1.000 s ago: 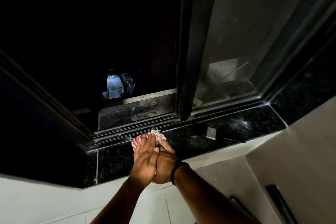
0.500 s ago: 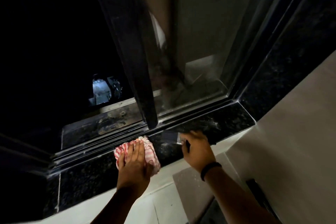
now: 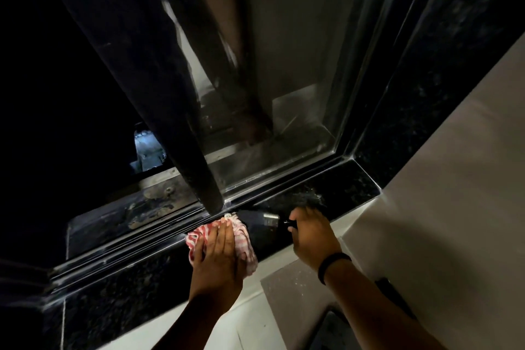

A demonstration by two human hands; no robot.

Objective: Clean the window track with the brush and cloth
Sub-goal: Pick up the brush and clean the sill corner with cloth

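Observation:
A red-and-white striped cloth (image 3: 244, 244) lies bunched on the black granite sill (image 3: 136, 273), against the dark window track (image 3: 127, 239). My left hand (image 3: 218, 258) presses flat on the cloth, fingers together and pointing toward the track. My right hand (image 3: 311, 236) is closed around the handle of a paintbrush (image 3: 268, 219), whose metal ferrule and dark bristles point left toward the cloth. The brush sits low over the sill, just right of the sliding sash's foot.
The dark sash frame (image 3: 159, 94) comes down to the track right above the cloth. Glass pane (image 3: 289, 65) and the side jamb (image 3: 377, 111) stand to the right. A dusty patch (image 3: 306, 199) marks the sill. White wall (image 3: 454, 179) rises at right.
My right hand has left my left hand, reached right to the brush on the sill and gripped it, bringing it toward the cloth. The left hand stays on the cloth.

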